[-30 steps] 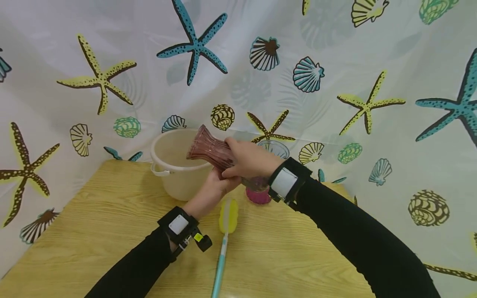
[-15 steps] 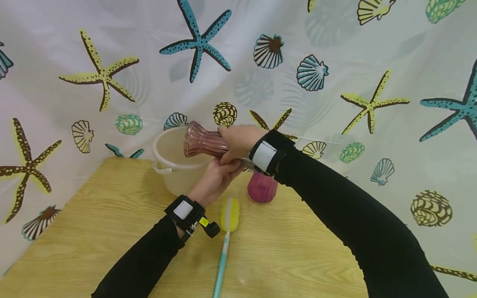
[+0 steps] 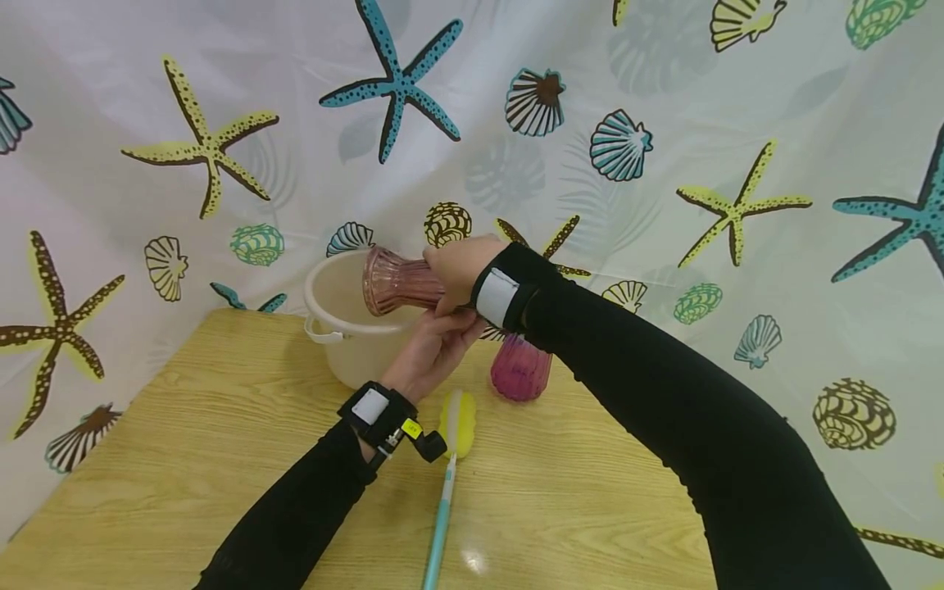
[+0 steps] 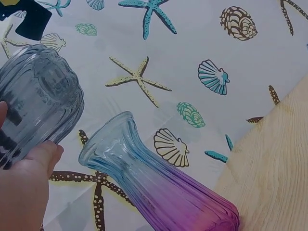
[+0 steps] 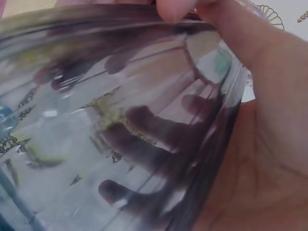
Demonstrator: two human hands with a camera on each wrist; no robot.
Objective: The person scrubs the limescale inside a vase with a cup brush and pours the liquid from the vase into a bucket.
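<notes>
Right hand (image 3: 463, 266) and left hand (image 3: 430, 352) curl round the vase (image 3: 400, 283); a slip could chip it on the nine-o'clock bucket (image 3: 357, 351).

Left grip (image 3: 435, 351) beside right grip (image 3: 463, 267), arms (image 3: 656, 393) outstretched

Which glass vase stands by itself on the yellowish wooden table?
The magenta-and-blue glass vase, upright with no hand touching it. The pink-and-clear glass vase is tilted sideways in the right hand.
</notes>
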